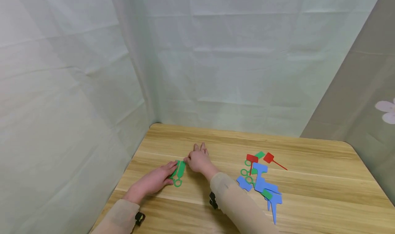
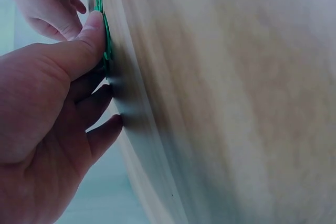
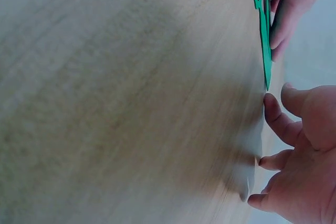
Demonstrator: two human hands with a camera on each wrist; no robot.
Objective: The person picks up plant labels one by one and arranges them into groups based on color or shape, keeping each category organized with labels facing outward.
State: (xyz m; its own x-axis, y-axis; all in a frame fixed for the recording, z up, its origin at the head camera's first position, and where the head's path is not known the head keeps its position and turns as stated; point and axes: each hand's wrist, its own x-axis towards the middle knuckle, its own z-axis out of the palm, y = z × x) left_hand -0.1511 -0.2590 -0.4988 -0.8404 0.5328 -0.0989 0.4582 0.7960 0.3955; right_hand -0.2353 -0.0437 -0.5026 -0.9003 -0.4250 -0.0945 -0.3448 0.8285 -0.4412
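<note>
A small stack of green plastic tags with a ring at the near end lies flat on the wooden table, left of centre. My left hand holds the green tags from the left, its thumb on top of them and its curled fingers at their edge. My right hand rests on the table just beyond the far end of the green tags. Its fingers are loosely curled, and one fingertip sits beside the tags' pointed tip. It holds nothing.
A loose pile of blue, green and red tags lies right of my right forearm, with one red tag at its far side. A pale cloth backdrop closes off the back and left of the table.
</note>
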